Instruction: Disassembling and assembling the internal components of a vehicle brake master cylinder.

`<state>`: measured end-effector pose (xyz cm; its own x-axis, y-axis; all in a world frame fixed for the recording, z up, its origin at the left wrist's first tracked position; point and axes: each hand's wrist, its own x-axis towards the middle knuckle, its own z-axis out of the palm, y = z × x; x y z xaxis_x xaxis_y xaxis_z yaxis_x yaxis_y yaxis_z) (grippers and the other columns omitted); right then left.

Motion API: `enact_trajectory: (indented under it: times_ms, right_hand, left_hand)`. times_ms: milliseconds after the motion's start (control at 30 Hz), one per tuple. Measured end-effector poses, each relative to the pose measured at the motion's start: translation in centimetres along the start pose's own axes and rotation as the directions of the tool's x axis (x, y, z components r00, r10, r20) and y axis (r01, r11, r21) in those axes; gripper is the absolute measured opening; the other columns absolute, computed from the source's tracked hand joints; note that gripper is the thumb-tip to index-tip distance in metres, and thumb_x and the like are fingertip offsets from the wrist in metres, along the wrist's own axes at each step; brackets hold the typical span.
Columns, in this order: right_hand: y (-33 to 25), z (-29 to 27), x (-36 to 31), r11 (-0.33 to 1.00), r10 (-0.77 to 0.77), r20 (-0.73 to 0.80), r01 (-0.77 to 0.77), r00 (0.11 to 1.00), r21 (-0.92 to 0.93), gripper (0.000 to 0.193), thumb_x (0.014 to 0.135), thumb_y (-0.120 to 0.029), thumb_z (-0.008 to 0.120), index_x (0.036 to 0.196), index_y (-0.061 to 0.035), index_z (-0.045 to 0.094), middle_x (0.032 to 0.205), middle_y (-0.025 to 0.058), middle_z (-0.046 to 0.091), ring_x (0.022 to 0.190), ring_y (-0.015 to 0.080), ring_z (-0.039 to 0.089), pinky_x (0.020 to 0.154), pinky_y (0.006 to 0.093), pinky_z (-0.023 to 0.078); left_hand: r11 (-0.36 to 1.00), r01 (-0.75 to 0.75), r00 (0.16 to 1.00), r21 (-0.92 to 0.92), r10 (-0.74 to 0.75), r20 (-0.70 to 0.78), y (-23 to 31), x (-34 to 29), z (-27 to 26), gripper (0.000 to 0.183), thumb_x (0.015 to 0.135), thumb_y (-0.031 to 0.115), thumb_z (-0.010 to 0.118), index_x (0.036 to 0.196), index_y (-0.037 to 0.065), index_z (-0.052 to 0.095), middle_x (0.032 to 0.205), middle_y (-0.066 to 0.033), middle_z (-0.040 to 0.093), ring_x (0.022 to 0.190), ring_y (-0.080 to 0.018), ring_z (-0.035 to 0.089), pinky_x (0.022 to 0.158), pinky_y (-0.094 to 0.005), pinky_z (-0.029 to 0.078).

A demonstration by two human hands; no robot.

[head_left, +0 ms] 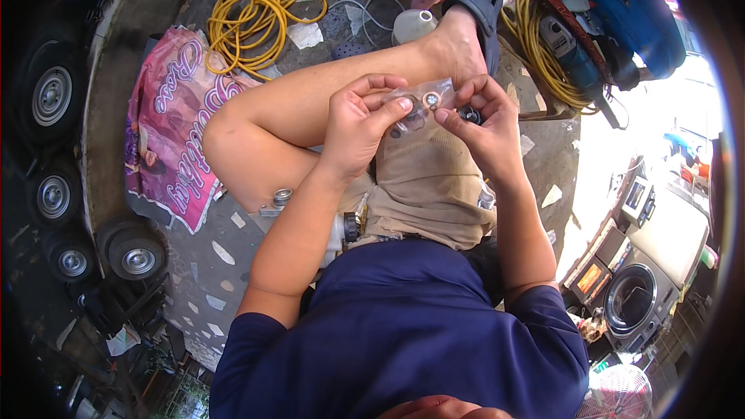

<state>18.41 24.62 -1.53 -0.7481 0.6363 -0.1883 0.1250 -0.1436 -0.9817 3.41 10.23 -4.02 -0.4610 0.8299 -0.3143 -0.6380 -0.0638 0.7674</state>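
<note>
We see a small clear plastic bag [419,105] held up between the two hands, above the shorts [423,178] and on the near side of the bent leg's ankle. Our left hand [357,120] grips the bag's left part, thumb on top, and our right hand [492,124] pinches its right edge, thumb and fingers close together. Inside or against the film shows a round metal piece [431,99]; a dark round part [469,114] sits by the right fingers (whether they grip it or it lies beyond them, we cannot tell). The main risk, as we judge it, is a lost piece: if we pull the film apart too hard, it may tear suddenly and throw small parts out. A bag tipped with its mouth down would do the same. Anything dropped may land in a fold of the shorts, or roll off to the floor [555,151], whose patchwork of pale chips could hide it. To the far left, the loops of the yellow cord [256,15] might swallow one too. Slick film could also slip if we loosen either pinch.
</note>
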Motion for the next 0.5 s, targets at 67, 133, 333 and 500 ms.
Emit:
enact_trajectory:
  times_ms: [67, 133, 333, 500]
  right_hand:
    - [-0.12, 0.04, -0.01, 1.0, 0.009, 0.003, -0.009, 1.0, -0.001, 0.03, 0.083, 0.0, 0.082, 0.098, -0.0018, 0.056, 0.09, 0.0029, 0.069, 0.085, 0.0067, 0.064, 0.077, 0.0219, 0.051]
    - [-0.12, 0.04, 0.0, 1.0, 0.019, 0.005, -0.019, 1.0, -0.003, 0.03, 0.082, 0.0, 0.082, 0.099, -0.0012, 0.057, 0.091, 0.0039, 0.07, 0.085, 0.0072, 0.065, 0.078, 0.0222, 0.052]
    - [0.23, 0.0, -0.01, 0.999, 0.019, -0.005, -0.019, 1.0, -0.029, 0.032, 0.081, 0.0, 0.082, 0.104, 0.0007, 0.059, 0.092, 0.0055, 0.071, 0.086, 0.0083, 0.066, 0.078, 0.0229, 0.052]
    - [0.07, 0.1, -0.07, 0.998, 0.017, 0.005, -0.016, 1.0, -0.068, 0.035, 0.082, -0.003, 0.083, 0.111, 0.0049, 0.066, 0.095, 0.0055, 0.073, 0.087, 0.0088, 0.068, 0.081, 0.0244, 0.053]
  left_hand:
    - [1.0, -0.005, 1.0, 0.014, 0.005, -0.011, -0.12, 0.0, -0.06, 0.028, 0.095, -0.002, 0.069, 0.12, -0.008, 0.059, 0.105, -0.0174, 0.076, 0.093, -0.015, 0.074, 0.083, -0.0256, 0.061]
    - [1.0, -0.01, 1.0, 0.028, 0.01, -0.021, -0.25, 0.02, -0.12, 0.027, 0.094, -0.003, 0.069, 0.119, -0.008, 0.061, 0.106, -0.0169, 0.076, 0.093, -0.0145, 0.073, 0.083, -0.0257, 0.061]
    - [1.0, -0.022, 1.0, 0.021, 0.022, -0.019, -0.41, 0.04, -0.19, 0.029, 0.094, -0.005, 0.068, 0.122, -0.009, 0.062, 0.107, -0.0162, 0.075, 0.095, -0.0141, 0.072, 0.084, -0.0262, 0.06]
    - [0.999, -0.039, 0.999, 0.033, 0.04, -0.017, -0.52, -0.01, -0.28, 0.03, 0.093, -0.003, 0.07, 0.122, -0.009, 0.062, 0.108, -0.0156, 0.075, 0.096, -0.0143, 0.072, 0.086, -0.0259, 0.059]
